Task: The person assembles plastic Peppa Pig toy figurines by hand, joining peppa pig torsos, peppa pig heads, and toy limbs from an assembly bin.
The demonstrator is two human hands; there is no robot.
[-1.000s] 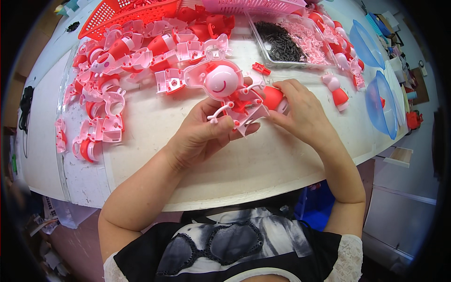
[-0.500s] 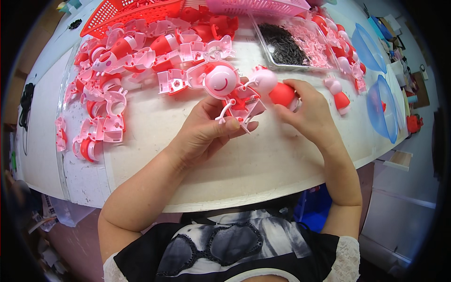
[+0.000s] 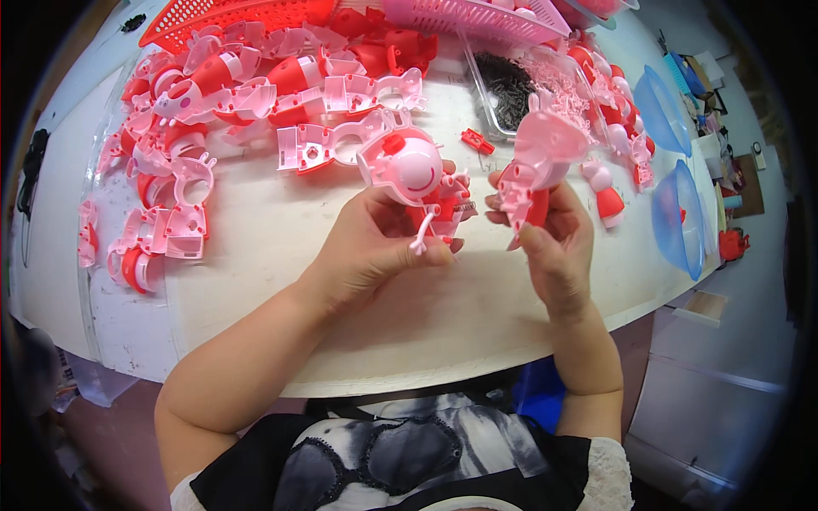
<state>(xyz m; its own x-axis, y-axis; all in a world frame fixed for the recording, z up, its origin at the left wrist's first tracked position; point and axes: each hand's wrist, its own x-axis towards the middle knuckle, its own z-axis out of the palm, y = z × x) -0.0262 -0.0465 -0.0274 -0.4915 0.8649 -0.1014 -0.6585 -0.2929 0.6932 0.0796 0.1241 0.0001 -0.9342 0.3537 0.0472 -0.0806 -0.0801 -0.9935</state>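
Observation:
My left hand (image 3: pixel 375 234) grips a half-built toy figure (image 3: pixel 415 170), pink and red plastic with a round pink head and a curved smile line. A thin pink arm and a small metal spring stick out of its open red body. Close by on the right, my right hand (image 3: pixel 558 243) holds a toy shell half (image 3: pixel 545 145) upright, pink above and red below, its hollow side partly turned to the left. The two pieces are apart. Between and beyond the hands, a small red plastic part (image 3: pixel 477 141) lies on the table.
Many pink and red shell pieces (image 3: pixel 294 77) cover the table's far left. Behind them stand a red basket (image 3: pixel 239 21) and a pink basket (image 3: pixel 477 21). A clear tray (image 3: pixel 490 111) holds black and pink small parts. A toy piece (image 3: pixel 605 192) and blue bowls (image 3: pixel 679 221) sit at right.
My right hand has picked up the pink and red shell half and tipped it upright. The small red part now shows on the table. My left hand still holds the toy figure.

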